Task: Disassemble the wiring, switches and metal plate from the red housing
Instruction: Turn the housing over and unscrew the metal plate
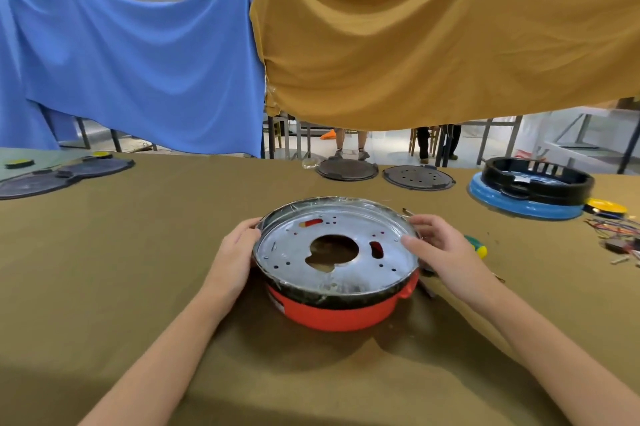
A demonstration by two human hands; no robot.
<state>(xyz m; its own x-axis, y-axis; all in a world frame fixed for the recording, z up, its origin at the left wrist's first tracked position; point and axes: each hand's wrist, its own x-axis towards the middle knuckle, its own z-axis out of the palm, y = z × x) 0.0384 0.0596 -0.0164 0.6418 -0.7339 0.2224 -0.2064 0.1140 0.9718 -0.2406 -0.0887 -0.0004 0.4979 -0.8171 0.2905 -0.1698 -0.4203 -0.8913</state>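
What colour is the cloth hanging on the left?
Blue, clearest in the head view.

The metal plate [337, 245] is gleaming silvery and scuffed; the red housing [332, 313] is showing smooth, slightly glossy plastic; matt olive cloth [138, 252] is covering the table.

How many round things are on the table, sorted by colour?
Red: 1, the red housing
Silver: 1, the metal plate
Blue: 1, blue base
Dark discs at the back: 2
Total: 5
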